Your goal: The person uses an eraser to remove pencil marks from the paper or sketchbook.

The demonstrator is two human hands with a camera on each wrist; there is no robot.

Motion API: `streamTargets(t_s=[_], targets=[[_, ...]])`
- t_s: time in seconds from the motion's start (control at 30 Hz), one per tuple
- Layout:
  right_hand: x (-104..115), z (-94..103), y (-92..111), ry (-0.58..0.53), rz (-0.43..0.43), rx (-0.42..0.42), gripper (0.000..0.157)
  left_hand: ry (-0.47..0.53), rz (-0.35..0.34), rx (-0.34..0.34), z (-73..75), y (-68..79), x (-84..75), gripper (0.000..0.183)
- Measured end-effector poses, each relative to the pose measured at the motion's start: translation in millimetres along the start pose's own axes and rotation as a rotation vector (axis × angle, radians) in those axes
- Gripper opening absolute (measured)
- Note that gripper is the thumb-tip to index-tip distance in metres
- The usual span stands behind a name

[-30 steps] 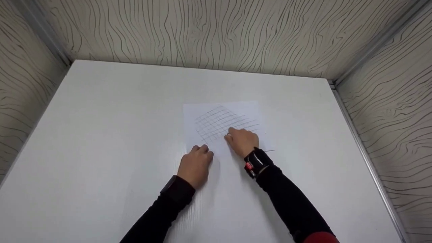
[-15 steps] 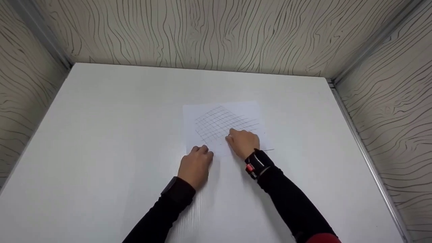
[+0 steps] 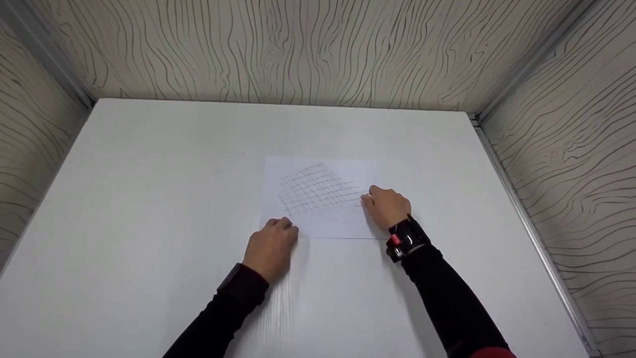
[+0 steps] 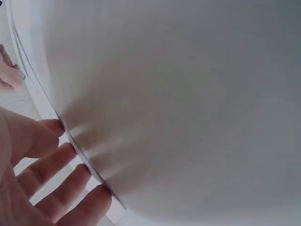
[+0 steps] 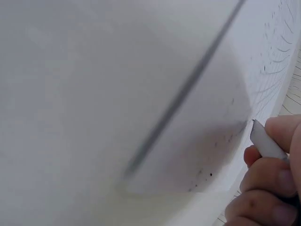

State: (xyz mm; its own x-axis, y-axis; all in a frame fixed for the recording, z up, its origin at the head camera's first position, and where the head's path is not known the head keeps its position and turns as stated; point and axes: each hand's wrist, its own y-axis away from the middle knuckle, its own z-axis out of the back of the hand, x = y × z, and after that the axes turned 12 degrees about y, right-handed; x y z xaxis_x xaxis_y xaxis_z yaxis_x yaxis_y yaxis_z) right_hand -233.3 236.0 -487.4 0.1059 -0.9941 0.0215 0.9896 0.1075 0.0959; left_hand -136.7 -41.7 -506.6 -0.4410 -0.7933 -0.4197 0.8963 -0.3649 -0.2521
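A white sheet of paper (image 3: 338, 226) lies on the table, with a slanted pencil-like grid (image 3: 318, 189) drawn on it. My left hand (image 3: 271, 248) rests at its near left corner; in the left wrist view the fingertips (image 4: 96, 200) press along the paper's edge. At the sheet's right side, my right hand (image 3: 390, 206) pinches a small whitish eraser (image 5: 267, 141) between thumb and fingers. The eraser's worn end points down at the paper close to the right ends of the grid lines. Dark crumbs (image 5: 210, 174) lie scattered on the sheet beside it.
The white table (image 3: 164, 209) reaches a wood-grain patterned wall (image 3: 278, 49) at the back. A similar panel (image 3: 586, 164) stands on the right, along a metal rail (image 3: 536, 248).
My right hand has moved right with the eraser, from the grid's lower middle to the sheet's right side. The paper has turned slightly clockwise. The left hand stays at its corner.
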Motion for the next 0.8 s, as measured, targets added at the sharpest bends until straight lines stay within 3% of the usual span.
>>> streamTargets(t_s=[0.13, 0.33, 0.5, 0.6, 0.8], targets=[[5, -0.8, 0, -0.012, -0.001, -0.01, 0.03, 0.014, -0.005, -0.005, -0.8, -0.9, -5.1, 0.025], [32, -3.3, 5, 0.006, 0.051, -0.005, 0.029, 0.064, -0.082, 0.043, -14.4, -8.9, -26.4, 0.027], [55, -10.6, 13, 0.051, 0.124, 0.029, 0.028, 0.032, -0.063, 0.077, -23.1, -12.0, -33.9, 0.026], [49, -12.3, 12, 0.052, 0.121, 0.018, 0.028, 0.01, -0.041, 0.087, -23.0, -14.7, -35.2, 0.025], [11, -8.9, 3, 0.075, 0.021, -0.041, 0.025, -0.013, -0.026, 0.098, -21.6, -15.6, -34.7, 0.031]])
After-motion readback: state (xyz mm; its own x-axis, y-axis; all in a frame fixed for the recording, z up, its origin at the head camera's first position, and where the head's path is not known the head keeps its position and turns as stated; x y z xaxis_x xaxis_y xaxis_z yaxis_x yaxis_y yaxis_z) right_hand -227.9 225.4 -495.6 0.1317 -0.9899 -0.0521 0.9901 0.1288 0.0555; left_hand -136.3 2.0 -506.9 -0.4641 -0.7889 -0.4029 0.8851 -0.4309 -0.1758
